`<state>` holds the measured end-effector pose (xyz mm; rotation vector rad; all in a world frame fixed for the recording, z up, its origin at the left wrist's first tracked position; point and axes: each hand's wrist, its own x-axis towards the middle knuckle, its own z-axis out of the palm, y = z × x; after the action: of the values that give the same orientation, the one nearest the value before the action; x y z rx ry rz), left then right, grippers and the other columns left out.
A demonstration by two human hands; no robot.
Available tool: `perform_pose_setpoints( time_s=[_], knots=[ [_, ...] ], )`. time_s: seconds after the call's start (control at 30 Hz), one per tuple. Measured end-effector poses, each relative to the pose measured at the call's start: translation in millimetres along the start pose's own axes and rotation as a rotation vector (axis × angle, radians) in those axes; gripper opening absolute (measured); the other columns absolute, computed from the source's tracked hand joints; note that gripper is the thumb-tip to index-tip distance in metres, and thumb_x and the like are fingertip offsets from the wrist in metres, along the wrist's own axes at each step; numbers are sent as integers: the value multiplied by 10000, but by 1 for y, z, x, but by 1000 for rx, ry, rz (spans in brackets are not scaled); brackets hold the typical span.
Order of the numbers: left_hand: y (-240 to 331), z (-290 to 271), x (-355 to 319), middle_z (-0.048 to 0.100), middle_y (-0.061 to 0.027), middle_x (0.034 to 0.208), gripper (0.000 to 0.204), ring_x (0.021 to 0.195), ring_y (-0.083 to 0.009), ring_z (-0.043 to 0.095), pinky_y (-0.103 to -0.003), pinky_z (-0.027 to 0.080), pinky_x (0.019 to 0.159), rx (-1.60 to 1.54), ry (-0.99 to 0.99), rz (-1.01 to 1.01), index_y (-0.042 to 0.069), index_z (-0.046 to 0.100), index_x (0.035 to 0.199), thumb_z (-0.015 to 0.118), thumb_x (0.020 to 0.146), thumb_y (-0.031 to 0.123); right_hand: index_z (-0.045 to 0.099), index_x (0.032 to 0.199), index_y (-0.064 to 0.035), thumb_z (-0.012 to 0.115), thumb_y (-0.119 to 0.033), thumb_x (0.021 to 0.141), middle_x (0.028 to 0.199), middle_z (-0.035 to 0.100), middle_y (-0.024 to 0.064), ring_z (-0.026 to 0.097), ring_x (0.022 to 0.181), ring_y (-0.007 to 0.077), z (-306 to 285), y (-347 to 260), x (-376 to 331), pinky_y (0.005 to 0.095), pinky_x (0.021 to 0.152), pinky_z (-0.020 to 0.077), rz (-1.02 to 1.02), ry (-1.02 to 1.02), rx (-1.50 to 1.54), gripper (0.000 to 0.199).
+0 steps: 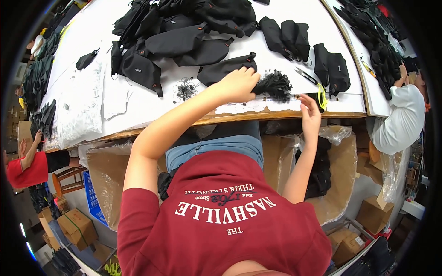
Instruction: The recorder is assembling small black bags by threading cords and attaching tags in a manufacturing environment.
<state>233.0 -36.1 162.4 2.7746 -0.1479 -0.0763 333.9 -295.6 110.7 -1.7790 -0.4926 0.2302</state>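
My left hand [240, 85] reaches across the table's near edge, its fingers curled round the left end of a bundle of thin black cords [275, 86]. Just behind it lies a black fabric pouch [221, 70] with a small loop at its end. My right hand [311, 115] is at the table edge, right of the bundle, fingers bent and apart, holding nothing I can see. Beyond its fingertips lie small snips [307, 76] with dark handles and a bright yellow cord [322, 97]. A loose tangle of black cord loops [185, 89] rests left of my left forearm.
More black pouches [177, 40] are heaped at the back, with others [338, 71] at the right. A clear plastic bag [80, 101] of white pieces lies at the left. Plastic-lined cartons [338, 184] stand below the table edge. Co-workers sit at left [27, 170] and right [399, 119].
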Motion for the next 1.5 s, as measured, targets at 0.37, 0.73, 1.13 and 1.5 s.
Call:
perform_pose_setpoints(
  time_s=[0.37, 0.73, 1.13, 1.5],
  knots=[
    [-41, 5, -147, 598, -109, 1002, 182, 987, -258, 568, -330, 414, 891, -528, 587, -458, 29, 602, 1002, 593, 856, 137, 656, 876, -71, 668, -115, 778, 784, 546, 49, 532, 732, 180, 86, -42, -3, 302, 672, 445, -228, -227, -314, 108],
    [-43, 48, -217, 611, -72, 977, 151, 903, -158, 593, -291, 458, 832, -785, 699, -750, 25, 606, 1012, 551, 892, 96, 662, 750, -110, 718, -215, 727, 717, 537, 27, 565, 732, 222, 146, -53, 27, 340, 658, 460, -388, -192, -609, 120],
    [-91, 12, -215, 592, -84, 1009, 156, 989, -228, 546, -339, 416, 860, -414, 1010, -713, 53, 611, 996, 581, 850, 100, 700, 826, -48, 712, -134, 804, 701, 582, -6, 416, 535, 64, 117, -110, 47, 222, 493, 310, -462, 149, -222, 89],
    [-208, 0, -312, 349, -252, 1369, 1072, 1306, -378, 280, -479, 254, 1062, 101, 625, -1186, -13, 322, 1364, 752, 608, 613, 722, 960, -96, 651, -186, 883, 812, 674, -21, 486, 579, 26, 82, -147, 81, 168, 510, 358, -462, 293, -61, 138]
  ],
)
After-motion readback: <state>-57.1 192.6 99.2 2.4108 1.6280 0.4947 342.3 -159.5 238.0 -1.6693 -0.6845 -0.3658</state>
